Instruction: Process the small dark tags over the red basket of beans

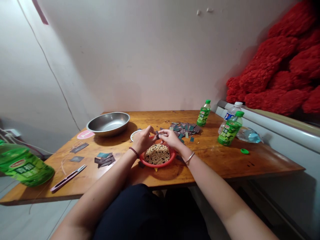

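A: Where is the work on the table?

B: I read the wooden table [220, 160], near edge: a red bowl [157, 164] of soybeans [157, 154]. Above it, my left hand [143, 140] and right hand [171, 140] pinch a dark strip [157, 135] fingertip to fingertip.

left wrist [137, 148]: red beaded bracelet [134, 152] | right wrist [185, 153]: silver bangle [190, 158] | dark clothing [150, 213]

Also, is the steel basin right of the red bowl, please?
No, the steel basin stands left of and behind the red bowl.
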A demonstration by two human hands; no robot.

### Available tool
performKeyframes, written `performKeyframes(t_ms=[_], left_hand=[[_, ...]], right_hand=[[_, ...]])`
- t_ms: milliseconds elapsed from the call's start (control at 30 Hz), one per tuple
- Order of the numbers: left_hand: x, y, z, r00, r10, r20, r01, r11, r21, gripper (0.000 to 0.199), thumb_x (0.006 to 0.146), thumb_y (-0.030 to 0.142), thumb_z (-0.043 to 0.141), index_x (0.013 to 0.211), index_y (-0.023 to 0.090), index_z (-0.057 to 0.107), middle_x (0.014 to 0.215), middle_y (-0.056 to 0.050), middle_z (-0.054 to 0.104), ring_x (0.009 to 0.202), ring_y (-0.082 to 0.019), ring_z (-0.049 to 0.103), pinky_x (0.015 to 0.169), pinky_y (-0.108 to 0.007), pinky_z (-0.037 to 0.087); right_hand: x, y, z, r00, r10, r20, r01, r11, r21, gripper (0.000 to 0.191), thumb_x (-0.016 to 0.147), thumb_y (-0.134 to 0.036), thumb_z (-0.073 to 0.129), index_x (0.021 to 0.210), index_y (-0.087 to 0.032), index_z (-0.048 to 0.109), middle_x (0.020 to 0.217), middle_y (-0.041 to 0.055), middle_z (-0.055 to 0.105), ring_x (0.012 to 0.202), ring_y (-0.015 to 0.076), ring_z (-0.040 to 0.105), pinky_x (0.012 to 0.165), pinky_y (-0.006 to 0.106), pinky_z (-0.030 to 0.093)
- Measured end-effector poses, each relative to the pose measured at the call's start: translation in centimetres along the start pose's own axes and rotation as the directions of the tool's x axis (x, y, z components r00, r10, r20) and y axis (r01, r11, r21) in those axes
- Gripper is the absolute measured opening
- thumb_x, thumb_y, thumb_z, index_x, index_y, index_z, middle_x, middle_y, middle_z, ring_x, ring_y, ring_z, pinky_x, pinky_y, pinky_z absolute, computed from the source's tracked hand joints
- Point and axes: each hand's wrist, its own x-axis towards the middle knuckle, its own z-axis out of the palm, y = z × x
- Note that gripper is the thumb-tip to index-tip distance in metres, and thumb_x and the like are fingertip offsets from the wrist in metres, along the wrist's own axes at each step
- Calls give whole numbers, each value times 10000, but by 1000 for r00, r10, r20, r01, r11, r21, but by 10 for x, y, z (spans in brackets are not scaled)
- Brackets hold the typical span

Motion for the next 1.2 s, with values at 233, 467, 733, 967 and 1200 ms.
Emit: performKeyframes(t_ms=[233, 467, 733, 967, 1200], left_hand=[[1, -1, 1, 999, -13, 37, 14, 1000, -28, 189, 756, 393, 566, 812, 213, 553, 681, 18, 602, 571, -98, 533, 511, -204, 298], [0, -2, 2, 999, -4, 35, 5, 1000, -24, 197, 751, 392, 579, 832, 213, 560, 691, 17, 608, 561, -95, 529, 505, -203, 288], [1, 0, -2, 986, -135, -97, 142, 988, 65, 155, 791, 354, 528, 858, 215, 541, 761, -8, 615, 653, -124, 549, 540, -223, 320], [0, -31, 3, 952, -288, 100, 253, 929, 272, 149, 789, 290, 496, 898, 220, 570, 782, -65, 650, 817, -222, 536, 549, -256, 341], [4, -43, -7, 823, -454, 342, 292, 854, 431, 221, 772, 336, 506, 909, 250, 656, 901, -66, 668, 913, -240, 541, 734, -308, 426]], right_hand=[[-1, -2, 3, 1000, 16, 17, -17, 1000, 12, 164, 718, -104, 583, 876, -120, 628, 733, 39, 683, 489, 83, 579, 483, 205, 520], [2, 3, 1, 1000, 1, 26, -1, 1000, 7, 189, 737, -97, 566, 911, -126, 634, 810, 52, 686, 490, 79, 592, 469, 191, 507], [1, -3, 2, 1000, 7, -29, -7, 1000, -8, 183, 724, -67, 556, 881, -115, 637, 791, 53, 684, 468, 68, 578, 479, 189, 493], [1, -1, 3, 998, 28, -53, -30, 999, -22, 184, 743, -80, 542, 914, -100, 608, 758, 54, 675, 436, 74, 578, 422, 178, 469], [3, 3, 1, 1000, 8, -28, -8, 1000, -16, 151, 750, -86, 547, 887, -105, 607, 714, 37, 670, 441, 72, 584, 426, 164, 469]])
